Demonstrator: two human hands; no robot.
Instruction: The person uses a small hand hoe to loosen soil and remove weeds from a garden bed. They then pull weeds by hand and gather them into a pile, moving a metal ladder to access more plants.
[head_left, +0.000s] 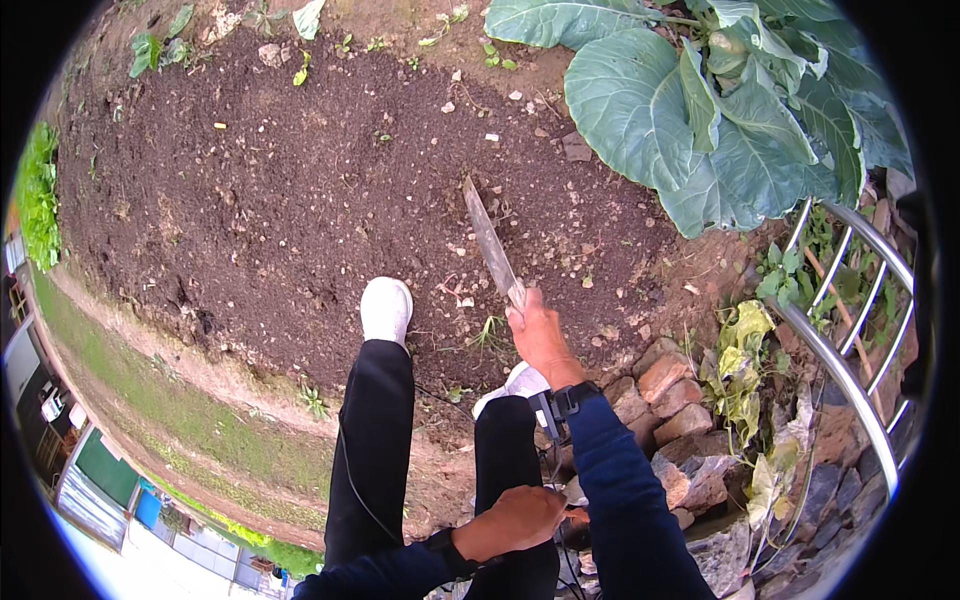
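Observation:
My right hand (541, 334) is closed around the light, worn handle of a long-bladed knife (491, 246). The grey blade is smeared with dirt and points away from me and slightly left. Its tip is at the loose dark soil (300, 195), beside a shallow disturbed patch. A small tuft of grass (489, 334) grows just left of this hand. Lower down, my left hand (514, 517) is curled in front of my right leg. A small orange-toned bit shows past its fingers; whether that is a fingertip or a held thing is unclear.
Large cabbage-like leaves (637, 105) spread at the upper right. A bent metal railing (832, 352) and a stack of rough stones (679, 409) border the right side. My white shoes (386, 307) stand on the soil. A grassy strip (225, 427) drops away at left. Thin cables hang by my legs.

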